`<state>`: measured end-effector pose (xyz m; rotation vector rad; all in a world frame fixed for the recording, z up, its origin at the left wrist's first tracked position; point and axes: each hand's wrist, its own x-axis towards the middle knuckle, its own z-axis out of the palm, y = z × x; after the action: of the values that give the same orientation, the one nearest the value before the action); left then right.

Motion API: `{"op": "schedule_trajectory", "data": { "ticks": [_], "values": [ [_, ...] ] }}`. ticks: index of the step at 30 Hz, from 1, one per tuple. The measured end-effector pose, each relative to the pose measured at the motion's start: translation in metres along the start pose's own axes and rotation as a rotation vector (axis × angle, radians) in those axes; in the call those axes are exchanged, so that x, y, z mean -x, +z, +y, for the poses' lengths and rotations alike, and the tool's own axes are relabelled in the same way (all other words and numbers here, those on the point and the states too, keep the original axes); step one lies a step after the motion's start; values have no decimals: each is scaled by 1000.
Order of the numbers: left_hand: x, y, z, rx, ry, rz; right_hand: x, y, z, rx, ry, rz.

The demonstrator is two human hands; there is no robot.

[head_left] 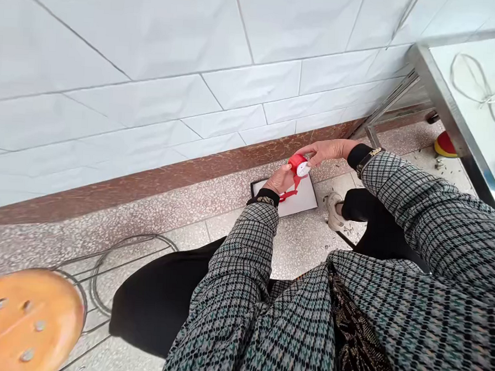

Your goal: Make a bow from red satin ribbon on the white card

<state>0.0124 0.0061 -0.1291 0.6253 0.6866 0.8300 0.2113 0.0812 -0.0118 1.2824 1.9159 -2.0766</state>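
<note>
I hold a small red round tape measure point(299, 165) with a white face out in front of me, above the floor. My left hand point(280, 180) is closed under it, with a loose red strap point(289, 192) hanging down from the fingers. My right hand point(326, 151) pinches its upper right side with fingertips together. Both sleeves are grey checked tweed. Below the hands a flat white board with a dark rim point(302, 202) lies on the speckled floor.
A white tiled wall with a brown skirting point(148, 183) runs behind. An orange round stool seat point(24, 320) with a wire frame stands at lower left. A metal table point(454, 116) with cords is at right; a red-yellow disc point(444, 145) lies under it.
</note>
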Motion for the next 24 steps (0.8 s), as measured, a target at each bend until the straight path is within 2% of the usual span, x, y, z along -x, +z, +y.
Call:
{"op": "schedule_trajectory", "data": {
  "ticks": [4, 8, 10, 14, 16, 18, 21, 24],
  "values": [
    [19, 20, 24, -22, -4, -27, 28, 14, -25, 47, -115, 30],
    [38, 33, 49, -155, 51, -11, 47, 31, -50, -72, -194, 20],
    [47, 40, 58, -190, 74, -30, 52, 40, -59, -143, -221, -30],
    [66, 52, 68, -158, 0, -209, 57, 57, -66, -258, -212, -147],
    [74, 55, 69, -187, -51, -213, 56, 65, -67, -301, -180, -238],
    [80, 56, 70, -235, -84, -166, 54, 72, -67, -336, -160, -300],
    [84, 53, 75, -238, -75, -94, 50, 79, -69, -407, -180, -214],
    [84, 51, 89, -196, 28, 28, 46, 83, -76, -509, -206, 10]
  ]
}}
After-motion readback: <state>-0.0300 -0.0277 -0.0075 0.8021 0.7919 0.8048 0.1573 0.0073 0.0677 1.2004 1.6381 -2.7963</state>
